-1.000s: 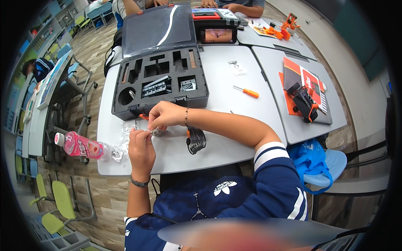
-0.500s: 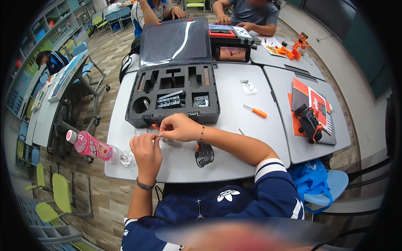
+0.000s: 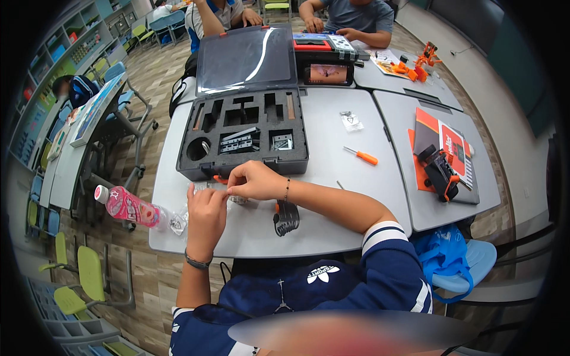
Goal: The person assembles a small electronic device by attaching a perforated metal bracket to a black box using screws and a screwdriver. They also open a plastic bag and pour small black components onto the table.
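Observation:
My left hand (image 3: 206, 209) and my right hand (image 3: 254, 180) meet fingertip to fingertip above the table, just in front of the black case. Both are closed in a pinch; whatever lies between the fingertips is too small and hidden to name. Below the right hand, a small light-coloured part (image 3: 238, 200) is partly covered. An orange piece (image 3: 220, 179) sticks out beyond the fingers, against the case. Right of the hands lies a black coiled cable (image 3: 287, 219). The open case (image 3: 237, 168) has a foam insert with grey metal brackets (image 3: 240, 141) in its pockets.
A pink drink bottle (image 3: 127, 207) and clear plastic bags (image 3: 177, 223) lie at left. To the right are an orange-handled screwdriver (image 3: 362, 156), a small bag (image 3: 351, 121) and a black-and-orange wheeled model (image 3: 439, 173) on booklets. A phone (image 3: 328, 74) leans behind; people sit opposite.
My left hand has shifted slightly, one finger now raised, its pinch still against the right fingertips. My right hand stays almost in place. The view has tilted a little.

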A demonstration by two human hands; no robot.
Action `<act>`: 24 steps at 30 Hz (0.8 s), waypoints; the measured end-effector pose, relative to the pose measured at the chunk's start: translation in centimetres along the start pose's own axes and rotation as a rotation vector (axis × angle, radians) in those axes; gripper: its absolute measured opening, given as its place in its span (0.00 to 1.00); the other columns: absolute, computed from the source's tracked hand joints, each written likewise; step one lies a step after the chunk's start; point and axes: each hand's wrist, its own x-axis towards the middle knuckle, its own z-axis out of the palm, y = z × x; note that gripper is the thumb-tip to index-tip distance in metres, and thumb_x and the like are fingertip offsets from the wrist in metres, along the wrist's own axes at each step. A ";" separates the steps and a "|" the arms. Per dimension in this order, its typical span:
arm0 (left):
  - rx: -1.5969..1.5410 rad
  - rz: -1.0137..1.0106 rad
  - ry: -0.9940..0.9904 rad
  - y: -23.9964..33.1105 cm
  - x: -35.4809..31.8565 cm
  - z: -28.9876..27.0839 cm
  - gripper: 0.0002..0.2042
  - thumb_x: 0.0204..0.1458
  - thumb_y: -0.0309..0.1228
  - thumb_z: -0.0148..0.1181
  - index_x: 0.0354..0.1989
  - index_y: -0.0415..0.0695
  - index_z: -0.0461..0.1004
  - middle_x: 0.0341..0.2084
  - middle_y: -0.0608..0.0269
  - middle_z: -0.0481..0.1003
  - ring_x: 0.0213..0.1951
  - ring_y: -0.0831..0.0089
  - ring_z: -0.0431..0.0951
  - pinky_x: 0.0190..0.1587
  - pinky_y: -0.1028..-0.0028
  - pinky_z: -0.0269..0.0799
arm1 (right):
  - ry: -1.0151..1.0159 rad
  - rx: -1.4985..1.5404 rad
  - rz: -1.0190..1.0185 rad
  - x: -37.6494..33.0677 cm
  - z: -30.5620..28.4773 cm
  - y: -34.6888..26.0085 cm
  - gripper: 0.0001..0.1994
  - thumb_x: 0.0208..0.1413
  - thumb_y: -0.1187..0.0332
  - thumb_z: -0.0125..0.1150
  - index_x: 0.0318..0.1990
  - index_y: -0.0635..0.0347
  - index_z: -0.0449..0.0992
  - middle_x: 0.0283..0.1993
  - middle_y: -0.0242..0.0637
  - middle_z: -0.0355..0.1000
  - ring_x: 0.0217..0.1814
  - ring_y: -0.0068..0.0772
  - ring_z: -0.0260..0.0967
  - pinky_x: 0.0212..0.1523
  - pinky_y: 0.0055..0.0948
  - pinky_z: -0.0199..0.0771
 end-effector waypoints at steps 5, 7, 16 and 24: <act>-0.090 0.018 -0.009 -0.9 0.5 -0.8 0.06 0.41 0.23 0.64 0.27 0.44 0.73 0.20 0.68 0.72 0.23 0.72 0.72 0.57 0.58 0.56 | -0.122 0.197 0.127 0.1 0.0 0.4 0.07 0.50 0.69 0.62 0.29 0.65 0.75 0.25 0.32 0.71 0.27 0.18 0.68 0.29 0.20 0.74; -0.133 0.057 -0.020 -1.2 0.7 -1.2 0.05 0.42 0.25 0.64 0.26 0.45 0.73 0.20 0.67 0.71 0.24 0.70 0.71 0.56 0.58 0.57 | -0.134 0.315 0.137 0.2 0.1 0.5 0.07 0.50 0.69 0.62 0.30 0.65 0.75 0.26 0.32 0.71 0.27 0.18 0.68 0.29 0.20 0.74; -0.053 0.236 -0.015 -1.1 1.1 -2.2 0.06 0.43 0.25 0.63 0.31 0.45 0.74 0.23 0.67 0.71 0.27 0.70 0.71 0.59 0.58 0.55 | -0.159 0.552 0.227 -0.2 -0.8 -0.9 0.07 0.48 0.69 0.63 0.30 0.64 0.75 0.28 0.32 0.71 0.27 0.19 0.68 0.30 0.19 0.75; 0.081 0.301 -0.086 -0.9 1.3 -2.6 0.10 0.41 0.21 0.61 0.34 0.44 0.73 0.24 0.66 0.67 0.31 0.70 0.70 0.60 0.55 0.57 | -0.050 0.156 0.031 -0.5 -0.9 -1.4 0.08 0.48 0.67 0.62 0.29 0.65 0.76 0.26 0.34 0.73 0.27 0.20 0.70 0.29 0.20 0.71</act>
